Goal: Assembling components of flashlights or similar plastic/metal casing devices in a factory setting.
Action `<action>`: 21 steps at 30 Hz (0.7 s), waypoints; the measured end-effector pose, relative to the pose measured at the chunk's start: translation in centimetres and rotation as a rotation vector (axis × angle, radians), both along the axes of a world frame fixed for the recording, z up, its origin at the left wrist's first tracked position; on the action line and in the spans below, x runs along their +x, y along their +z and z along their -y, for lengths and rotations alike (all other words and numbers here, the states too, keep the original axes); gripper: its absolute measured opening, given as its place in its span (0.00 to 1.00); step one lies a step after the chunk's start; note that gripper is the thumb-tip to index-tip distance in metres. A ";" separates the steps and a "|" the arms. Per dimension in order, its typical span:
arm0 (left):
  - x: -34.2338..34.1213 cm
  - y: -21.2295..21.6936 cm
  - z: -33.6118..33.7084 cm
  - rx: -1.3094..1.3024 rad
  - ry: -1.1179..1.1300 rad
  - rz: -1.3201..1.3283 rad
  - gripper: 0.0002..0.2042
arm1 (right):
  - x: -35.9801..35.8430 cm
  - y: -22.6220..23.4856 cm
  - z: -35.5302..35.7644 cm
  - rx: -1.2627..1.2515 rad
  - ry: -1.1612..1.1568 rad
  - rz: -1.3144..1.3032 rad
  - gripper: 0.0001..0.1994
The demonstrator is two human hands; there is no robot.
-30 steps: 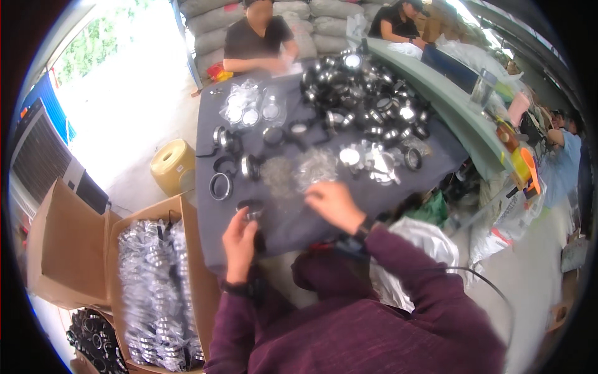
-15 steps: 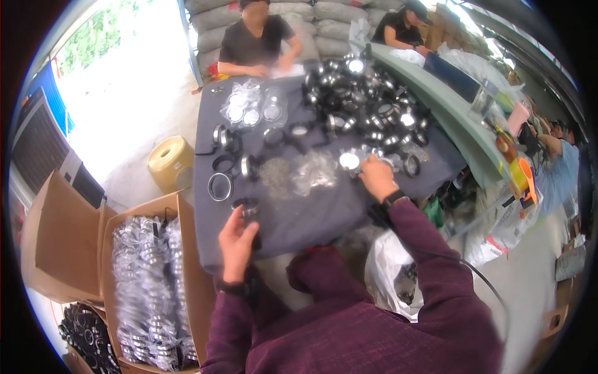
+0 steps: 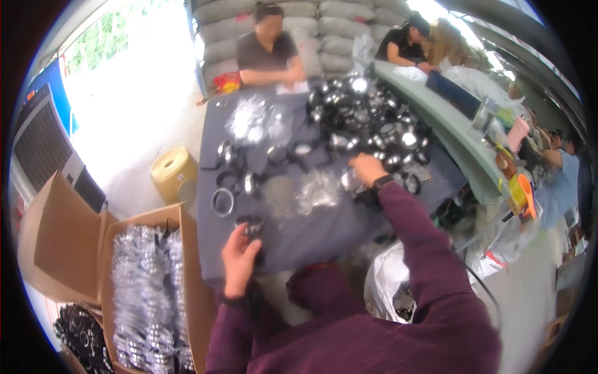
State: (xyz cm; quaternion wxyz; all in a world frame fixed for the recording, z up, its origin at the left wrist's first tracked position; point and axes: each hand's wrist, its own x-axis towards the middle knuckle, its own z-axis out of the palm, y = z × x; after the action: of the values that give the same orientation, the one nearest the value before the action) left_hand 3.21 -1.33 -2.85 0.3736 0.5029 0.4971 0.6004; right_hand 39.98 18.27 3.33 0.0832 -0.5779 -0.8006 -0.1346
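At the near left of the dark cloth-covered table, my left hand has its fingers and thumb at the edge of a black ring. The ring stays low over the cloth. My right hand reaches to the near edge of a heap of black and silver round parts. Its fingers are bent together, and what they hold, if anything, is hidden and blurred. A silver disc lies just below those fingers. Between my hands are a clear bag of small pieces and a patch of small grey pieces.
Loose rings and clear-bagged discs lie on the table's left side. An open carton of wrapped parts stands left of me. A yellow roll is on the floor. One person sits across, another farther right.
My right hand has moved slightly up and left toward the heap. My left hand keeps its place at the black ring. The view has shifted a little, and the person across has drawn their hands together.
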 end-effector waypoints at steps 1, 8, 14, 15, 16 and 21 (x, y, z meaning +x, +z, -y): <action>-0.1 0.3 0.4 0.012 0.016 -0.001 0.23 | -0.3 -0.5 -0.8 -0.031 0.012 0.071 0.10; 0.0 -0.3 0.3 0.043 0.000 0.026 0.23 | 1.5 0.9 -1.4 -0.079 0.205 0.192 0.08; 0.2 0.2 0.4 0.020 0.035 -0.003 0.22 | 1.4 4.1 2.3 -0.042 0.385 -0.065 0.08; 0.0 0.1 0.2 0.023 0.025 -0.012 0.22 | 0.0 4.6 3.9 -0.051 0.414 -0.114 0.09; 0.1 0.0 -0.1 0.032 -0.001 -0.021 0.23 | -0.7 4.9 5.6 -0.056 0.426 -0.162 0.09; -0.3 0.4 0.2 -0.005 -0.052 0.061 0.24 | -6.4 0.5 13.9 0.041 0.617 0.121 0.06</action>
State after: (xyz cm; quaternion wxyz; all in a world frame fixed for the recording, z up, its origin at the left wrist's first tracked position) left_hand 2.88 -1.53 -2.42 0.4053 0.4959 0.4738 0.6044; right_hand 33.61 4.39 3.85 0.0840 -0.2971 -0.9388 -0.1531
